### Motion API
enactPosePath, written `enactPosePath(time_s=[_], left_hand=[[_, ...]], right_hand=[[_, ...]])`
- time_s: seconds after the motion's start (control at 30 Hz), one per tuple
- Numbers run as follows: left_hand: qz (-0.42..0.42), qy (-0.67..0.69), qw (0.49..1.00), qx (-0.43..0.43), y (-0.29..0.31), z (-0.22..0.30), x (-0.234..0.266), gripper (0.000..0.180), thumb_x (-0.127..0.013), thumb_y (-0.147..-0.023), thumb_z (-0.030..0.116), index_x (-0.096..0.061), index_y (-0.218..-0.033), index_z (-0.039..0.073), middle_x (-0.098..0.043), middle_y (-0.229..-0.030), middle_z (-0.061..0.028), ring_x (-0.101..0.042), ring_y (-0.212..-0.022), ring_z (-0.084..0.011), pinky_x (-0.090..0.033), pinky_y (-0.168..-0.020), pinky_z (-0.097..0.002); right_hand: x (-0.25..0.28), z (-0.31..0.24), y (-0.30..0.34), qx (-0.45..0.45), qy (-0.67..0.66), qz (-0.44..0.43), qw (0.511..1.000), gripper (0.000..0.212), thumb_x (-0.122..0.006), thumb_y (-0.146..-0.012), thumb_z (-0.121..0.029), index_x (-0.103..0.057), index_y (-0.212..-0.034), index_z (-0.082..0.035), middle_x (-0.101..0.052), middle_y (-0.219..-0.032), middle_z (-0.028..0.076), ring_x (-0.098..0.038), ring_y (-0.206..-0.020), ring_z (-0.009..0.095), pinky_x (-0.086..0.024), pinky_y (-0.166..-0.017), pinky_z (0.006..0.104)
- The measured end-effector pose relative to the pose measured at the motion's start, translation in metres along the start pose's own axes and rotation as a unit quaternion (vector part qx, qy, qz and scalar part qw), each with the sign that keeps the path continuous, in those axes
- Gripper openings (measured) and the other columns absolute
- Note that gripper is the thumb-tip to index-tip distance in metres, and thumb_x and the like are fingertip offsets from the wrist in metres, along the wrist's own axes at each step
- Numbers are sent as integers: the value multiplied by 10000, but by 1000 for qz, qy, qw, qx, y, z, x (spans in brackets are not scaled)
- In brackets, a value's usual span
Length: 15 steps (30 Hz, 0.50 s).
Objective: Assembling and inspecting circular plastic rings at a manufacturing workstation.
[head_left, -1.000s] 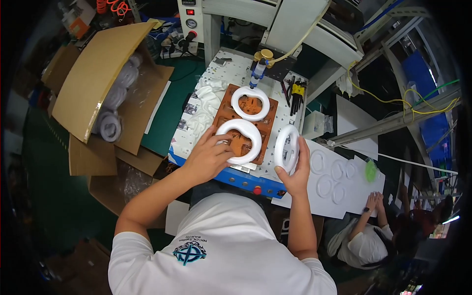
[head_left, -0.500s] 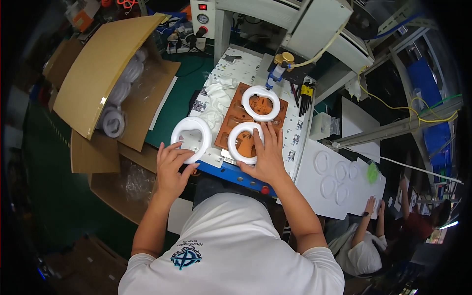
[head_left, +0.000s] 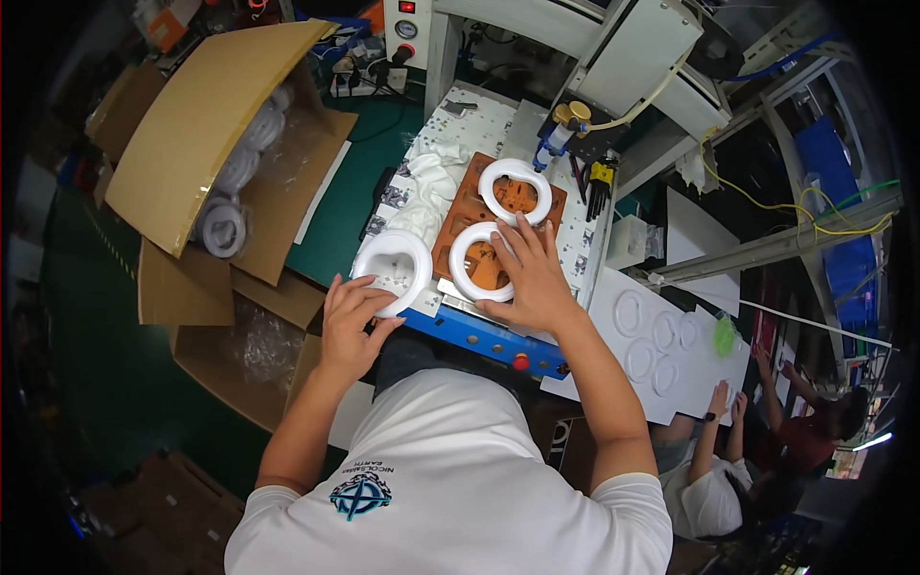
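My left hand (head_left: pixel 353 321) holds a glossy white ring (head_left: pixel 422 270) by its near left edge, the fingers and thumb closed on its rim. This ring is tilted beside the left edge of a brown-orange fixture block (head_left: pixel 462 206). On the near half of the block lies a second white ring (head_left: pixel 457 259). My right hand (head_left: pixel 539 283) grips its right side, with the thumb at the near edge and the fingers over the far right rim. A third white ring (head_left: pixel 487 195) sits on the far half, touched by neither hand.
Crumpled white cloth (head_left: pixel 431 187) lies left of the block. A blue-tipped nozzle (head_left: pixel 551 149) stands just beyond the far ring. An open carton (head_left: pixel 206 125) of wrapped rings is at left. Yellow-handled tools (head_left: pixel 601 174) are at right, near a white sheet (head_left: pixel 594 350) bearing several rings.
The left ring has come a little to the right, nearer the block, with my left hand on it. My right hand and its ring have shifted slightly away from me. The view has moved slightly.
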<state>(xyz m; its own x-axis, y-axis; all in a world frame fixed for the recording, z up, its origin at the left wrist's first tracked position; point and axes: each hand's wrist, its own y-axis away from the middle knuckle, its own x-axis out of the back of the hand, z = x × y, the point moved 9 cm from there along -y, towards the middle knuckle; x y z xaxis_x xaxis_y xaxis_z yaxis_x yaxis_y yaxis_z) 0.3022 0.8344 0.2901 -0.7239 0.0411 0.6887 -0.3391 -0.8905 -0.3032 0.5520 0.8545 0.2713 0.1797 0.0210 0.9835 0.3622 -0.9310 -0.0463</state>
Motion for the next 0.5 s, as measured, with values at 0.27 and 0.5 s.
enactPosePath(time_s=[0.27, 0.5], left_hand=[[1, 4, 1000, -17, 4, 10, 1, 259, -813, -751, 130, -726, -988, 73, -685, -1054, -56, -567, -1207, -304, -269, -1148, -553], [19, -9, 999, -37, 4, 15, 7, 272, -818, -741, 122, -728, -993, 75, -685, -1049, -50, -565, -1209, -300, -270, -1145, -558]], right_hand=[[5, 2, 1, 10, 3, 10, 1000, 1068, -727, -698, -669, -402, -1489, -29, -360, -1562, 152, -190, -1504, 380, -50, -1206, 615], [44, 30, 31, -79, -49, 190, 977, 978, -800, -738, -506, -385, -1495, -47, -369, -1547, 176, -218, -1494, 392, -84, -1190, 613]])
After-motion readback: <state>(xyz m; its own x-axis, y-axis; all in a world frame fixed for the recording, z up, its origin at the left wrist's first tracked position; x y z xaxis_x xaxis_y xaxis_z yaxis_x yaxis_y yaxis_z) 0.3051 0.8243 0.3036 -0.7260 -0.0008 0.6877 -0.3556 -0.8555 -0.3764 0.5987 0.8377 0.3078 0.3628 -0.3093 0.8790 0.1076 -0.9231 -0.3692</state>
